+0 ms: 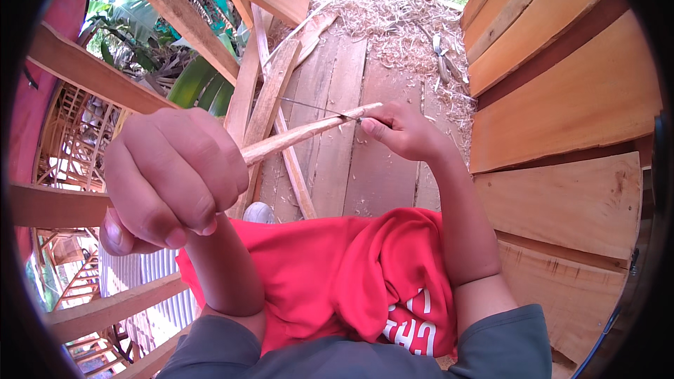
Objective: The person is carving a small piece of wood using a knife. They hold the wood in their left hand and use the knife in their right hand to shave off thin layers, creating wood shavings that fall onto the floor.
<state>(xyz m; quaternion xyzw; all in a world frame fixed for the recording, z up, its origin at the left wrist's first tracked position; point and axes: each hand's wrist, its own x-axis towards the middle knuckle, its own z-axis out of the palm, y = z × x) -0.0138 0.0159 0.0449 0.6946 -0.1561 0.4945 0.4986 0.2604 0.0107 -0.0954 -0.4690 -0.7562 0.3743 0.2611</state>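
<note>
Left fingers around one end of wooden stick

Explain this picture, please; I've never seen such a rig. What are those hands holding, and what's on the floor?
There's no machine here, just a person working bare-handed. The one picture comes from a wide, rounded lens worn on the head, looking down, so straight edges bend. The left hand grips a wooden stick; the right hand holds what looks like a thin knife across the stick. Pale shavings and loose wooden strips lie on the plank floor.
</note>
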